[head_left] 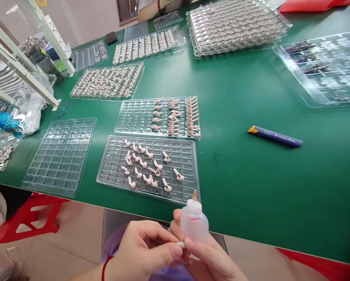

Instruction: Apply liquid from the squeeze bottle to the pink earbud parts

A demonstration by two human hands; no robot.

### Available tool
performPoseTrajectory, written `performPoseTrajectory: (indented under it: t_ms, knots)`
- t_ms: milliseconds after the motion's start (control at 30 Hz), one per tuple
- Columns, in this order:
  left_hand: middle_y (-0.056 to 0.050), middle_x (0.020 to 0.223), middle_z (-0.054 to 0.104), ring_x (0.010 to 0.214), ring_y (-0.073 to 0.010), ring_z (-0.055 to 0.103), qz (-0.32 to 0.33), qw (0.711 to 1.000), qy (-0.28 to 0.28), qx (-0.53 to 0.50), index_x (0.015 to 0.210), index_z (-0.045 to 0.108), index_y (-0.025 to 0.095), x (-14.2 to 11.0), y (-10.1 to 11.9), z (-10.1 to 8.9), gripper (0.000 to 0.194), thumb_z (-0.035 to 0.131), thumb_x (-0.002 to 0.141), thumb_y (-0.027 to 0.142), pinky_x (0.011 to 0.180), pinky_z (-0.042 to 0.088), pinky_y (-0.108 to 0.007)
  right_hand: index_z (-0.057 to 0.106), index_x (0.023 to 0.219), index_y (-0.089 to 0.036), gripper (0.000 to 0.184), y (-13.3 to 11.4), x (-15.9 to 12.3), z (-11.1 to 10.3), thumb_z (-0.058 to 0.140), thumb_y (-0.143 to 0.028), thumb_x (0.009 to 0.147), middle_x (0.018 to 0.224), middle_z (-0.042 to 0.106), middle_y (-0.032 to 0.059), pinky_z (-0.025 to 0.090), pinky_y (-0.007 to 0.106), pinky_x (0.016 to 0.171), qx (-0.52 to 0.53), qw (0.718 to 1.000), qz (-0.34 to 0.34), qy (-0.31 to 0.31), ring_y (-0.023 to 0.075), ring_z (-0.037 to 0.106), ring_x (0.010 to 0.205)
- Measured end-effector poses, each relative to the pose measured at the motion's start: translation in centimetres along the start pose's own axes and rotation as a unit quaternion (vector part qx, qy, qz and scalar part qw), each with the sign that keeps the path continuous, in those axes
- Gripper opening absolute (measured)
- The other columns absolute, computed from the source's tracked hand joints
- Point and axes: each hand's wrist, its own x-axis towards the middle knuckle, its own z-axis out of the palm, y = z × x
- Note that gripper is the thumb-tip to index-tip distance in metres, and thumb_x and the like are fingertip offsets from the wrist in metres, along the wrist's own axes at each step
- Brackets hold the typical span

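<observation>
My right hand (212, 259) is closed round a small translucent squeeze bottle (194, 220) with a tan nozzle, held upright at the table's near edge. My left hand (145, 249) pinches a tiny white part (180, 244) against the bottle's base; what that part is I cannot make out. Just beyond the hands lies a clear plastic tray (113, 171) with several pink earbud-shaped pieces (147, 166) scattered loose in it. Behind it a second clear tray (134, 117) holds pink pieces in neat columns on its right side.
An empty clear tray (60, 156) sits at left. A blue and yellow pen-like tool (276, 136) lies on the green table (251, 187) at right. More filled trays (236, 27) stack at the back. A red stool (25, 218) stands below left; another person's arm (154, 8) shows at the far edge.
</observation>
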Motion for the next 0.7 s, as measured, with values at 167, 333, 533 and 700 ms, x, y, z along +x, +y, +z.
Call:
performPoseTrajectory:
  t_ms: [167,333,533,700]
  knots:
    - [-0.004,0.065,0.066,0.056,-0.0075,0.056,0.019,1.000,-0.002,-0.020,0.071,0.078,0.013,0.0,0.0,0.3,0.025,0.083,0.072,0.038,0.057,0.048,-0.018,0.060,0.093,-0.022,0.051,0.1,-0.2,0.1,0.089,-0.043,0.056,0.066,0.048,-0.0063,0.044,0.021,0.057,0.010,1.000,0.010,0.004,0.0071,0.047,0.058]
    - [-0.003,0.062,0.065,0.055,-0.0072,0.056,0.024,0.999,0.010,-0.026,0.068,0.077,0.012,0.2,-0.1,0.3,0.026,0.084,0.070,0.038,0.056,0.047,-0.017,0.060,0.094,-0.022,0.051,0.1,-0.3,0.3,0.090,-0.041,0.056,0.067,0.048,-0.0062,0.045,0.022,0.058,0.019,1.000,0.008,0.016,0.0075,0.049,0.059]
    - [-0.004,0.059,0.068,0.051,-0.0076,0.056,0.007,0.998,0.020,-0.062,0.065,0.075,0.013,0.7,-1.1,-0.1,0.031,0.086,0.066,0.041,0.053,0.047,-0.018,0.060,0.099,-0.024,0.050,0.1,-0.3,0.6,0.086,-0.045,0.062,0.071,0.051,-0.0056,0.047,0.025,0.058,0.008,0.999,-0.018,0.047,0.0086,0.049,0.060]
    - [-0.005,0.063,0.071,0.052,-0.0077,0.057,0.012,0.998,0.028,-0.048,0.066,0.076,0.013,0.8,-1.2,0.0,0.029,0.086,0.067,0.040,0.055,0.048,-0.019,0.058,0.098,-0.027,0.045,0.0,-0.2,0.7,0.082,-0.048,0.067,0.072,0.055,-0.0045,0.047,0.027,0.056,-0.020,0.995,-0.085,0.052,0.0101,0.051,0.058]
